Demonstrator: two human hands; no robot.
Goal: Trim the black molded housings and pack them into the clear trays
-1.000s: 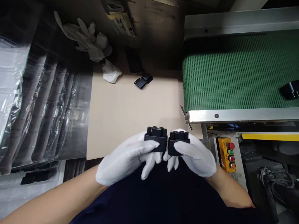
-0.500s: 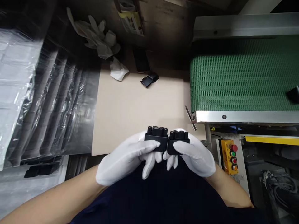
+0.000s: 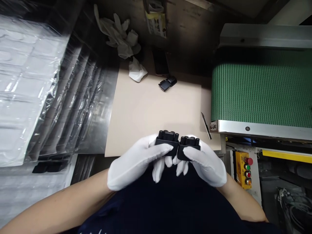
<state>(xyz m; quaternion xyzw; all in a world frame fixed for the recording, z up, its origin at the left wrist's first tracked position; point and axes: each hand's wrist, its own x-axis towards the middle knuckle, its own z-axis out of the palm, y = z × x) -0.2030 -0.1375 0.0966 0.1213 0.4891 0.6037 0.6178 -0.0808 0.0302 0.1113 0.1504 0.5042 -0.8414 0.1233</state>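
We hold a black part in each white-gloved hand, close in front of our dark blue top. Our left hand [image 3: 136,164] grips the left black part [image 3: 168,139], thumb laid across its near face and fingers curled beneath. Our right hand [image 3: 208,165] grips the right black part [image 3: 190,142] in the same way, thumb in front. Both parts stand with their round posts upward, side by side between our hands, inner edges close together.

Just beyond our hands lies a beige sheet [image 3: 156,110]. Toward its far edge, ahead of our left hand's fingertips, rest two small black pieces [image 3: 164,85], with a dark flat item [image 3: 161,63] behind them; it sits in shadow, so we can only say it may be a phone. Farther ahead and to the left of our hands are a crumpled white cloth [image 3: 137,70] and a heap of white gloves [image 3: 120,35]. Well to our left hand's left stand plastic-wrapped trays [image 3: 29,71]. Beyond our right hand, to its right, runs a green conveyor belt [image 3: 260,94]; nearer, beside that hand, is a yellow button box [image 3: 243,170].
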